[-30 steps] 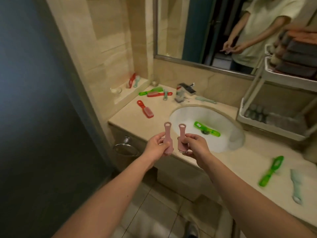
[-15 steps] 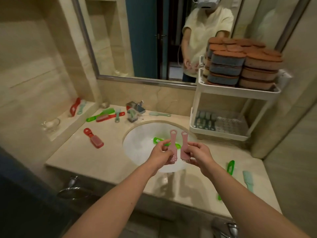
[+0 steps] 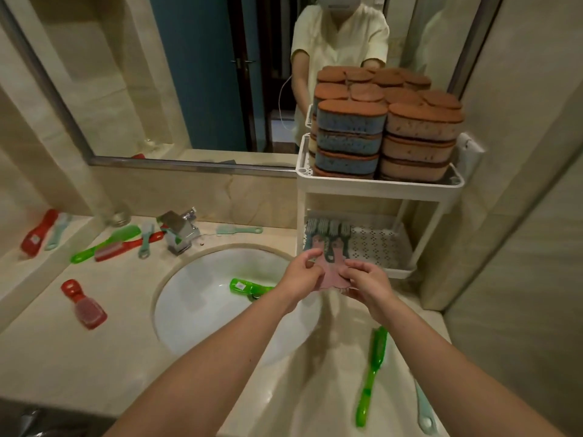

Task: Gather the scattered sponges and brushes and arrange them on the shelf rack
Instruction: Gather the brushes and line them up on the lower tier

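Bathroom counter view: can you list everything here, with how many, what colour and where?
sink: one, white, in the counter
tap: one, chrome, behind sink
rack: one, white, counter's right
sponges: several stacks, brown-topped blue and tan, top shelf
shelved brushes: about four, teal, lower shelf
pink brushes: two, held near lower shelf
green brushes: three; one in sink, two on counter
red brushes: three; two on counter, one on ledge
loose teal brushes: four; three on counter, one on ledge
left hand: pinches one pink brush
right hand: pinches the other

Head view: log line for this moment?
left hand: grips pink plastic brush | right hand: grips second pink plastic brush | where: before white plastic shelf rack lower tier | placed: no
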Motion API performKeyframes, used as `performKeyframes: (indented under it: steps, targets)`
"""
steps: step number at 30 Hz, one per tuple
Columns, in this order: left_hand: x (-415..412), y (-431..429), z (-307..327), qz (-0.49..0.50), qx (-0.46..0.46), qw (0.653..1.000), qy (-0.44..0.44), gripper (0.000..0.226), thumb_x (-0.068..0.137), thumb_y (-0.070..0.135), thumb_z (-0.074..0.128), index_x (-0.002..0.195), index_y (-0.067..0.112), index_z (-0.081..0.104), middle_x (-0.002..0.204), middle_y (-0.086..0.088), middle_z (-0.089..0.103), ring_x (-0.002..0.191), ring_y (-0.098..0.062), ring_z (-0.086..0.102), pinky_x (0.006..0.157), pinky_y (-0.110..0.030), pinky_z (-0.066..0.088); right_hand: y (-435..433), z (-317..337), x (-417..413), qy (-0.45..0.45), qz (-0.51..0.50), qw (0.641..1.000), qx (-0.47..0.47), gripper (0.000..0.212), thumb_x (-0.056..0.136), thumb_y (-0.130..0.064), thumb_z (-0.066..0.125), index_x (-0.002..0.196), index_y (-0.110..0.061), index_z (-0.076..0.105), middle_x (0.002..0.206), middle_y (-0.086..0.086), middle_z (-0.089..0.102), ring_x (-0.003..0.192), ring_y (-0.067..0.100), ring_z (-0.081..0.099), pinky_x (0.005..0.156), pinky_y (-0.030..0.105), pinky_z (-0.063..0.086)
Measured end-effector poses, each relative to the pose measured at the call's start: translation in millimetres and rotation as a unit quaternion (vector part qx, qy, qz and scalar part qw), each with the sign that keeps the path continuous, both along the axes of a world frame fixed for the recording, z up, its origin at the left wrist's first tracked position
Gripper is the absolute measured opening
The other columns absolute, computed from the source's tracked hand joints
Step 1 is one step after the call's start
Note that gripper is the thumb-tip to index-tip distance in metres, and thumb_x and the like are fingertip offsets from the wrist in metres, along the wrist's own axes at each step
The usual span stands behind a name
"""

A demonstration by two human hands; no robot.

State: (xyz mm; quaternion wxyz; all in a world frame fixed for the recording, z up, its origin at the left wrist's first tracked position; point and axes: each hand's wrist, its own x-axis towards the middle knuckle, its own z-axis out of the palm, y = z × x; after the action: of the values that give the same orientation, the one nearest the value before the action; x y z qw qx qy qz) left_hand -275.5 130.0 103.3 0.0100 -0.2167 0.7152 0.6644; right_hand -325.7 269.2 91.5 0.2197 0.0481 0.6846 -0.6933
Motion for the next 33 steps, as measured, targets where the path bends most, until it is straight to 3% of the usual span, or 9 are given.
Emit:
performKeyframes:
  steps: [4,7,11,15,18,21,24,28,33]
  targets:
    - [-42.5,5.4,-3.9,0.008,-0.027,1.0,-0.012,0.05,0.091,-0.004,0.043,0.139,0.01,0.045,0.124,-0.009,0.058,0.089,-0.016,0.061,0.065,-0.02,0.048,0.2,-6.2,-37.3,-0.01,-0.018,1.0,-0.005,0.017,0.087,-0.004,0.067,0.1,-0.014,0.067,0.089,0.007,0.073,0.072,0.017,0.068,0.058,0.025,0.053]
    - [-70.8,6.5,-6.6,0.019,-0.035,0.999,-0.012,0.049,0.091,-0.005,0.044,0.137,0.009,0.047,0.115,-0.008,0.062,0.082,-0.015,0.061,0.056,-0.015,0.046,-4.8,-10.5,-63.1,-0.006,-0.008,1.0,0.004,0.019,0.087,-0.004,0.064,0.101,-0.015,0.068,0.088,0.006,0.073,0.073,0.016,0.067,0.059,0.025,0.051]
    - [-108.0,2.7,-14.5,0.05,-0.029,0.998,-0.034,0.043,0.094,0.0,0.048,0.136,0.013,0.047,0.126,-0.01,0.06,0.111,-0.029,0.061,0.071,-0.027,0.055,-19.6,-17.2,-93.9,-0.028,-0.005,1.0,-0.005,0.024,0.085,0.005,0.06,0.094,-0.014,0.071,0.08,0.007,0.072,0.062,0.015,0.065,0.052,0.023,0.051]
    - [-134.4,-6.3,-26.8,0.046,-0.071,0.995,-0.056,0.05,0.088,0.001,0.057,0.135,0.014,0.048,0.127,-0.01,0.059,0.114,-0.028,0.06,0.09,-0.034,0.054,-35.6,-26.2,-113.1,-0.039,0.003,0.999,-0.017,0.03,0.085,0.011,0.057,0.104,-0.008,0.069,0.08,0.009,0.069,0.063,0.019,0.065,0.049,0.024,0.055]
    - [-156.5,-6.1,-36.8,0.041,-0.117,0.986,-0.111,0.041,0.083,0.007,0.065,0.123,0.01,0.055,0.118,-0.015,0.064,0.105,-0.034,0.063,0.089,-0.043,0.055,-47.1,-35.2,-123.4,-0.044,0.002,0.999,-0.007,0.029,0.082,0.013,0.059,0.104,-0.003,0.07,0.075,0.013,0.067,0.058,0.023,0.062,0.052,0.033,0.057]
    - [-169.8,-6.5,-42.2,0.051,-0.18,0.972,-0.14,0.034,0.087,0.007,0.055,0.12,0.013,0.058,0.117,-0.013,0.065,0.103,-0.032,0.063,0.088,-0.04,0.055,-57.2,-43.8,-133.1,-0.049,-0.015,0.999,0.012,0.03,0.081,0.01,0.06,0.097,-0.011,0.074,0.077,0.013,0.07,0.059,0.023,0.066,0.049,0.029,0.055]
    - [-177.2,-13.1,-47.6,0.057,-0.252,0.953,-0.156,0.037,0.088,0.012,0.051,0.124,0.02,0.056,0.119,-0.008,0.064,0.11,-0.031,0.057,0.092,-0.032,0.05,-65.0,-52.5,-142.0,-0.014,-0.005,0.999,0.037,0.031,0.082,0.007,0.059,0.097,-0.015,0.075,0.085,0.013,0.072,0.069,0.024,0.069,0.058,0.03,0.058]
    - [-186.0,-16.2,-54.6,0.027,-0.273,0.948,-0.164,0.031,0.096,0.024,0.043,0.123,0.021,0.058,0.121,-0.008,0.063,0.116,-0.03,0.052,0.103,-0.036,0.041,-71.0,-59.6,-147.9,0.04,0.019,0.995,0.087,0.027,0.083,0.001,0.06,0.087,-0.023,0.073,0.077,0.005,0.07,0.059,0.014,0.065,0.049,0.023,0.052]
    - [-191.5,-19.7,-60.2,0.022,-0.305,0.936,-0.174,0.011,0.093,0.022,0.046,0.094,0.021,0.057,0.113,-0.011,0.064,0.114,-0.032,0.051,0.09,-0.028,0.033,-73.9,-72.9,-148.6,0.053,0.013,0.992,0.112,0.02,0.081,-0.003,0.065,0.095,-0.013,0.076,0.079,0.008,0.071,0.066,0.023,0.067,0.053,0.027,0.052]
